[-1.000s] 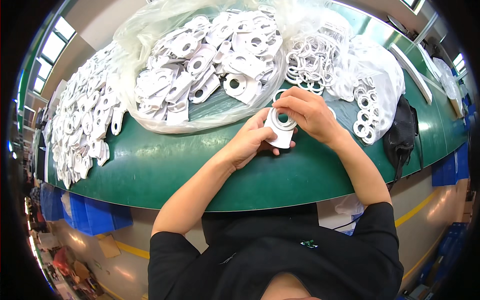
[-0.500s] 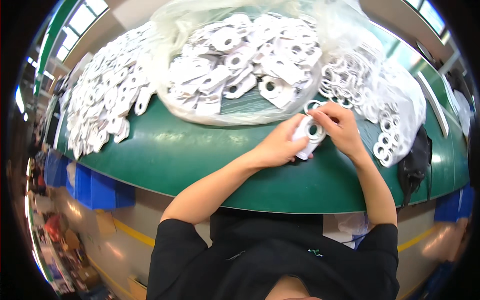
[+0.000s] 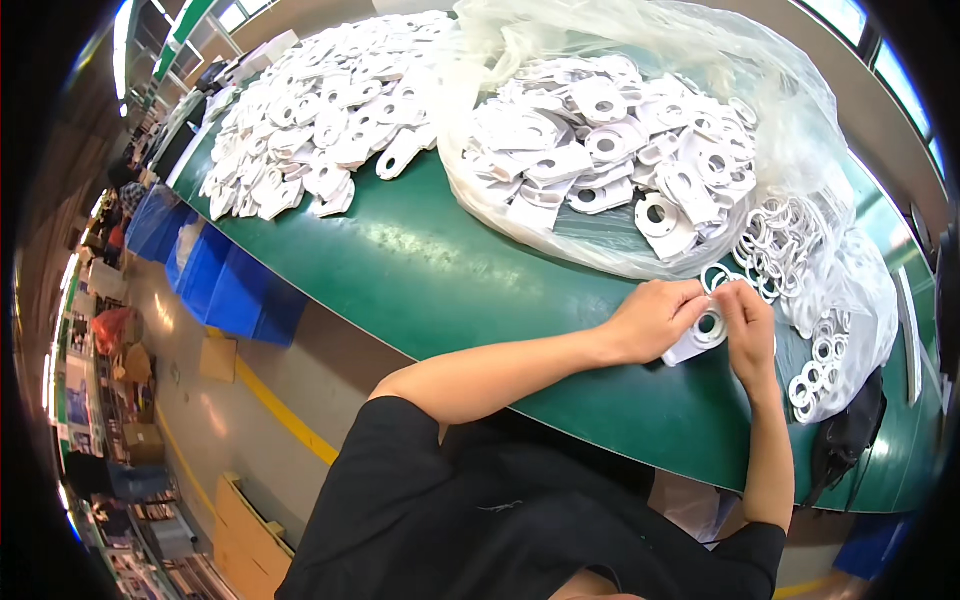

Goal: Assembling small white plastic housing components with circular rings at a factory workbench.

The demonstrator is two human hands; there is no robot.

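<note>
A flat white plastic part [image 3: 690,346] with a round hole is between my hands, over the green table. My left hand [image 3: 645,322] is closed on its left side, thumb near the hole. My right hand [image 3: 750,325] has its fingers pinched together at the part's upper right edge, meeting the left fingertips. What that pinch holds is hidden. White rings [image 3: 714,272] lie just beyond my fingertips. More loose rings [image 3: 782,245] are heaped behind my right hand. Several similar white parts [image 3: 605,145] fill an opened clear plastic bag [image 3: 590,260] ahead.
Another heap of white parts [image 3: 320,130] covers the far left of the green table [image 3: 400,260]. Rings in a clear bag [image 3: 865,300] and a black bag [image 3: 850,430] lie at the right. Blue bins [image 3: 235,290] stand beyond the table's left edge.
The view has turned, so the table and heaps appear shifted right and tilted. My left hand has closed in toward the right one, and the white part now shows lower, between them.
</note>
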